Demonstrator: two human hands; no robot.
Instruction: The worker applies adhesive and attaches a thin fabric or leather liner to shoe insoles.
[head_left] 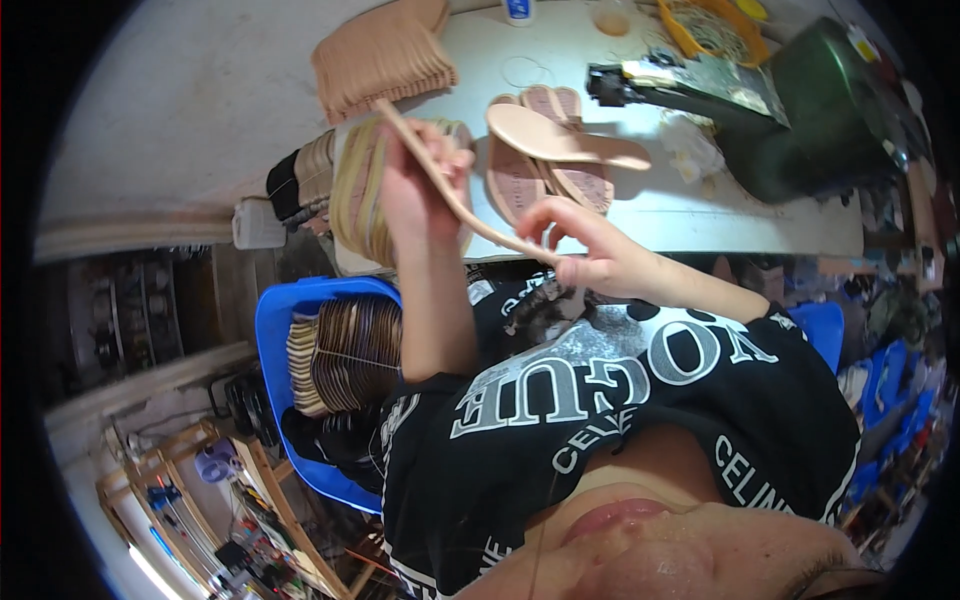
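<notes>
Your right hand (592, 245) pinches the near end of the long tan sole (478, 225) between thumb and fingers, and your left hand (408, 195) is curled around it farther up, fingers bent in. You hold the sole in the air, to the left of the green machine (800, 120), with its thin edge facing up and a soft bend along it. To hold it well, keep your grip light, so the bend stays smooth and your fingers leave no marks. Let the left hand carry the weight and let the right hand do the small turns. Look along the whole edge for bumps or gaps; from here the edge is too thin to tell if it is neat. Also to the left of the green machine, on the worktop (735, 228), a pale sole (540, 132) lies on top of some flat sole pieces (515, 185). Farther left of the machine is a stack of yellow-edged soles (358, 190), so keep your left wrist from bumping it.
</notes>
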